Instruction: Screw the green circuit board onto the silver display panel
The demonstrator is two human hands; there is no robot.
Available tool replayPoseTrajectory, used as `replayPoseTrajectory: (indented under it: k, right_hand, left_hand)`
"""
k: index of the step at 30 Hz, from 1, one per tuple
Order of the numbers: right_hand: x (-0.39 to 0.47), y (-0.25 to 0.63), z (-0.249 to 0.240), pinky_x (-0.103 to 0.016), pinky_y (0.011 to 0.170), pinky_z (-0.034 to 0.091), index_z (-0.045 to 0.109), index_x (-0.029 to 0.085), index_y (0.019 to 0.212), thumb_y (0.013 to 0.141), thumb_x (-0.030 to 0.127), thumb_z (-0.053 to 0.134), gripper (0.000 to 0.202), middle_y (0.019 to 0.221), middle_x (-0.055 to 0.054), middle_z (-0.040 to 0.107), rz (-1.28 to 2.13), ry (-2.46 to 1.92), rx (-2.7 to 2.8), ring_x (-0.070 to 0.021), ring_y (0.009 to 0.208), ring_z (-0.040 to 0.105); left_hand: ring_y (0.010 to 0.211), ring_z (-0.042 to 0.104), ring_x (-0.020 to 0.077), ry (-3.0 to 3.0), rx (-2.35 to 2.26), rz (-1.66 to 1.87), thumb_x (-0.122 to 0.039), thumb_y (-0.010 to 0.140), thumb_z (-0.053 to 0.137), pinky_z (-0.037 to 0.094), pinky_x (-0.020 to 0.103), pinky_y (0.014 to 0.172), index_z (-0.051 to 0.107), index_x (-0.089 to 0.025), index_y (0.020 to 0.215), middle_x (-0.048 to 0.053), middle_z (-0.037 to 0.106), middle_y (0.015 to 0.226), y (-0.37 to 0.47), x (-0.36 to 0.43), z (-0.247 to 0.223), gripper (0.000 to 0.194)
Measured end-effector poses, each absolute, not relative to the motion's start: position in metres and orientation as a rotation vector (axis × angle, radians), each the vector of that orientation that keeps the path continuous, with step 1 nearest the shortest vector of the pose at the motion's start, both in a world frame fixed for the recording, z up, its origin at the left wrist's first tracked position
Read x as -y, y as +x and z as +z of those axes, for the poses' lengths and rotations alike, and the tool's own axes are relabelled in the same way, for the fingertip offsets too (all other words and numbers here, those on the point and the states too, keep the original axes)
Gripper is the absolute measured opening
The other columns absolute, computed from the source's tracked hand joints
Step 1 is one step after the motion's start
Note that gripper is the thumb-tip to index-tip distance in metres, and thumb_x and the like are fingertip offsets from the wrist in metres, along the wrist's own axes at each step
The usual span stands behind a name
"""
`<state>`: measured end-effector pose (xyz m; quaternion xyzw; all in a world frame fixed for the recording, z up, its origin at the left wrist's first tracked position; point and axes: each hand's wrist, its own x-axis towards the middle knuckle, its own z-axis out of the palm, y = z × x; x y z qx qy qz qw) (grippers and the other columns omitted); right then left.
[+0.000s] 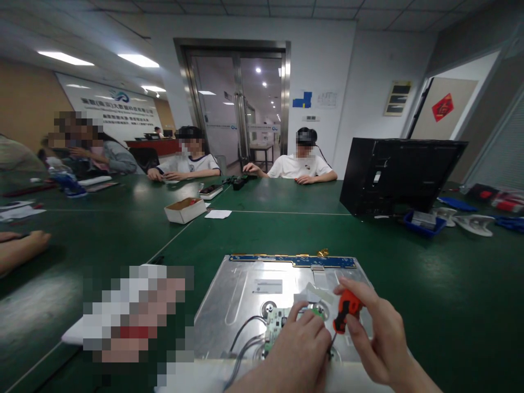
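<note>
A flat silver metal display panel (241, 295) lies in front of me, with a blue circuit strip (278, 262) along its far edge. On its near middle sits a green circuit board (273, 326), partly covered by my left hand (305, 338). The fingers of that hand curl over the board and hold it; their tips are partly hidden. Between the thumb and fingers of my right hand (379, 327) is a red and black screwdriver (347, 310), tilted with its shaft pointing down beside my left fingers. The screwdriver's tip is hard to make out.
Dark cables (245, 341) run left from the board. A black monitor (397, 174) stands at the right, near a blue tray (424, 222). A small open box (185, 210) lies ahead on the green table (295, 232). Several people sit across and to the left.
</note>
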<state>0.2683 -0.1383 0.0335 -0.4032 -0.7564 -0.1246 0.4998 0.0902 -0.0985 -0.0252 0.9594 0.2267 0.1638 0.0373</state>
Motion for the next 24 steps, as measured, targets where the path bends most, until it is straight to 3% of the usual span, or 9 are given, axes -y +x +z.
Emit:
replayPoseTrajectory:
  k: [5, 11, 15, 19, 24]
  right_hand:
    - [0.1376, 0.2658, 0.0367, -0.027, 0.051, 0.052, 0.047, 0.019, 0.137, 0.096, 0.017, 0.044, 0.042, 0.083, -0.003, 0.073, -0.334, -0.947, 1.823, -0.0182, 0.065, 0.07]
    - [0.1336, 0.2642, 0.0344, -0.024, 0.045, 0.048, 0.051, 0.02, 0.126, 0.101, 0.026, 0.05, 0.025, 0.068, 0.002, 0.066, -0.397, -0.937, 1.8, -0.0142, 0.051, 0.062]
    - [0.1354, 0.2663, 0.0351, -0.024, 0.048, 0.051, 0.051, 0.019, 0.126, 0.103, 0.03, 0.046, 0.026, 0.076, -0.001, 0.07, -0.398, -0.945, 1.837, -0.0148, 0.058, 0.067]
    - [0.1385, 0.2675, 0.0386, -0.025, 0.057, 0.056, 0.049, 0.017, 0.131, 0.103, 0.022, 0.038, 0.031, 0.092, -0.006, 0.075, -0.361, -0.96, 1.859, -0.0163, 0.072, 0.074]
    - [0.1373, 0.2647, 0.0399, -0.023, 0.05, 0.053, 0.049, 0.017, 0.129, 0.101, 0.019, 0.041, 0.029, 0.08, -0.002, 0.072, -0.363, -0.931, 1.831, -0.0146, 0.06, 0.069]
  left_hand:
    - [0.101, 0.062, 0.0244, 2.914, -0.691, 0.473, -0.021, 0.081, 0.065, 0.032, 0.047, 0.112, 0.059, -0.018, 0.104, 0.006, 0.068, 0.105, 0.0897, 0.0993, -0.0243, 0.024]
    - [0.107, 0.061, 0.0262, 2.888, -0.687, 0.427, -0.021, 0.084, 0.063, 0.031, 0.048, 0.112, 0.06, -0.018, 0.107, 0.007, 0.069, 0.113, 0.0889, 0.0984, -0.0267, 0.023]
    - [0.103, 0.062, 0.0253, 2.899, -0.701, 0.479, -0.021, 0.081, 0.064, 0.029, 0.048, 0.114, 0.061, -0.018, 0.103, 0.006, 0.07, 0.109, 0.0897, 0.0977, -0.0296, 0.023]
    - [0.097, 0.063, 0.0249, 2.936, -0.7, 0.436, -0.02, 0.079, 0.064, 0.035, 0.047, 0.109, 0.061, -0.017, 0.098, 0.006, 0.069, 0.1, 0.0913, 0.0973, -0.0273, 0.019]
    - [0.099, 0.063, 0.025, 2.934, -0.691, 0.465, -0.021, 0.08, 0.064, 0.035, 0.048, 0.11, 0.06, -0.018, 0.099, 0.006, 0.069, 0.101, 0.0914, 0.0961, -0.029, 0.02]
